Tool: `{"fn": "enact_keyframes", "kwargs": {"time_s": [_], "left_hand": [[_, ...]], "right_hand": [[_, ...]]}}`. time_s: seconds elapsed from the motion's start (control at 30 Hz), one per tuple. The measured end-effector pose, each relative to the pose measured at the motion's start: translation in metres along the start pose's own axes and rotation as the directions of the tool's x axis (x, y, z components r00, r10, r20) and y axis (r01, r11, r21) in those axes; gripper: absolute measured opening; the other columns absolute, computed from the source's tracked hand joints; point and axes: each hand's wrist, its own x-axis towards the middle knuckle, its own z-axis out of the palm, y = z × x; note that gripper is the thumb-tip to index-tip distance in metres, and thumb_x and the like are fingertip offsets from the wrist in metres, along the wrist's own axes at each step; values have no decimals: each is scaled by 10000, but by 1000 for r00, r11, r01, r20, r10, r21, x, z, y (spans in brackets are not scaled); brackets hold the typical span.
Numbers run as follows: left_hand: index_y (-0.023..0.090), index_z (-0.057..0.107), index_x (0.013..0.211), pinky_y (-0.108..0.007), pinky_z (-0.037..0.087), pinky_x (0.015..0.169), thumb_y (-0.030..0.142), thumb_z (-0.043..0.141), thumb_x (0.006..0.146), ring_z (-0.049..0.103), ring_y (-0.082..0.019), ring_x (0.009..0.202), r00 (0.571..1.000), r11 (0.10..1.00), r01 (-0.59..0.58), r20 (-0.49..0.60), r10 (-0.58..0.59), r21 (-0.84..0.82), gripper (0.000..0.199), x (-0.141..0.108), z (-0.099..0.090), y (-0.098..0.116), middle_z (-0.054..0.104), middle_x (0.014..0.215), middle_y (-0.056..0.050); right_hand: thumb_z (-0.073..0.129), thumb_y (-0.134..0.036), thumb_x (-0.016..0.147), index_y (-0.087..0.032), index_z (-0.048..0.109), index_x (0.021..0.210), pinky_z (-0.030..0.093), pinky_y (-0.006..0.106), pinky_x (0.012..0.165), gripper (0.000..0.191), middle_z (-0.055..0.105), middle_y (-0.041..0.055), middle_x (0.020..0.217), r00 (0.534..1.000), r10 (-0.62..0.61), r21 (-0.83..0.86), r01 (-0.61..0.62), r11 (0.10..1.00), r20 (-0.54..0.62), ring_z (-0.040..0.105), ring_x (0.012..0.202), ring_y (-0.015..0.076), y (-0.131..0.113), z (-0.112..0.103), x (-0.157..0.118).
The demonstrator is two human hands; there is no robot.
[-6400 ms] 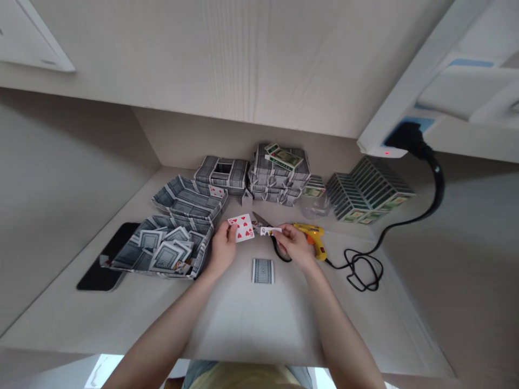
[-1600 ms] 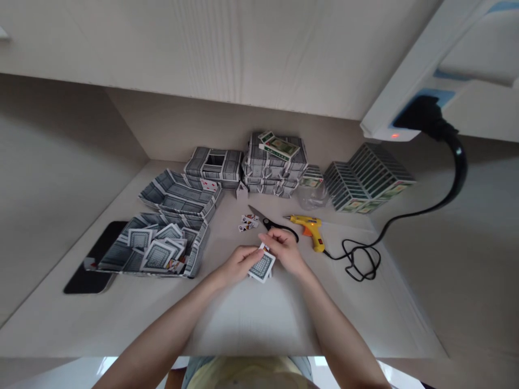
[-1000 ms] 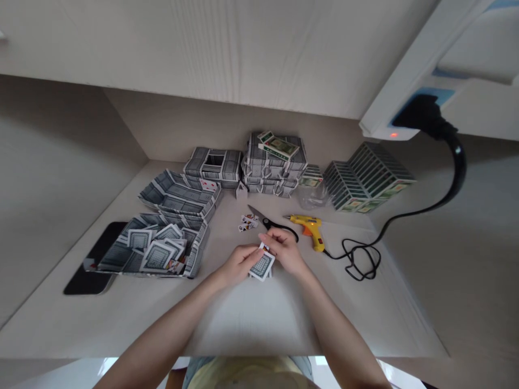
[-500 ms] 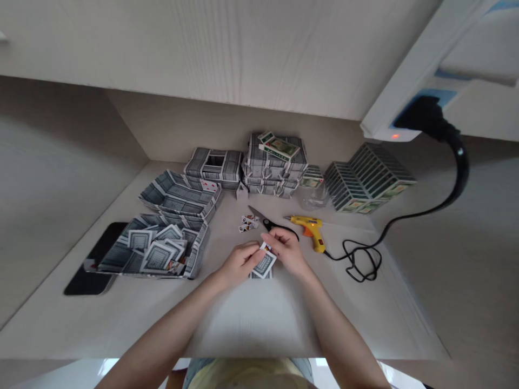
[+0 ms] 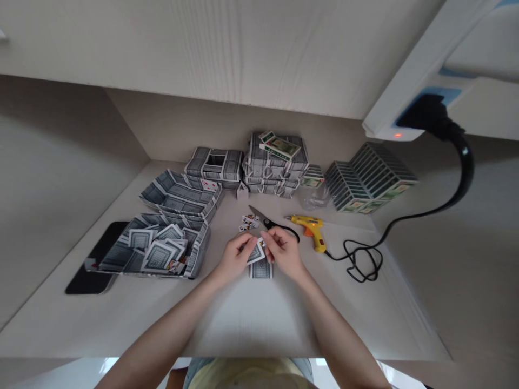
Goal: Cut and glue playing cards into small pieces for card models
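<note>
My left hand and my right hand hold a blue-backed playing card between them, tilted, with its patterned back up. A small white piece shows at the card's right edge, by my right fingers. Just below my hands, a second playing card lies face down on the tabletop, its upper part hidden behind the held card and my fingers. Small cut card pieces lie beyond my hands, next to the black-handled scissors.
A yellow glue gun lies right of the scissors, its black cord coiled further right. Behind stand folded card constructions and stacks. A card-built tray rests on a black phone at left.
The held card has moved up and away from the card on the table, turning as it went, so more of the lying card shows. Both hands have drawn closer together.
</note>
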Motion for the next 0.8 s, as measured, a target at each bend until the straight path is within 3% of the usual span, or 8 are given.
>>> {"fn": "enact_keyframes", "kwargs": {"time_s": [0.63, 0.8], "left_hand": [[145, 550, 691, -220, 373, 649, 338, 460, 824, 479, -112, 674, 996, 997, -71, -45, 73, 32, 252, -1, -2, 3, 515, 672, -2], [149, 537, 699, -226, 377, 655, 351, 436, 834, 479, -119, 690, 998, 998, -68, 6, 68, -14, 263, -1, -3, 0, 519, 691, -7]], "right_hand": [[537, -412, 783, -195, 452, 650, 347, 190, 357, 269, 458, -76, 439, 1000, 16, 68, -17, 998, 16, 424, 338, 65, -1, 2, 0], [533, -451, 772, -195, 460, 646, 350, 199, 364, 295, 458, -75, 433, 1000, 30, 34, -30, 999, -1, 428, 342, 71, -1, 0, 1]]}}
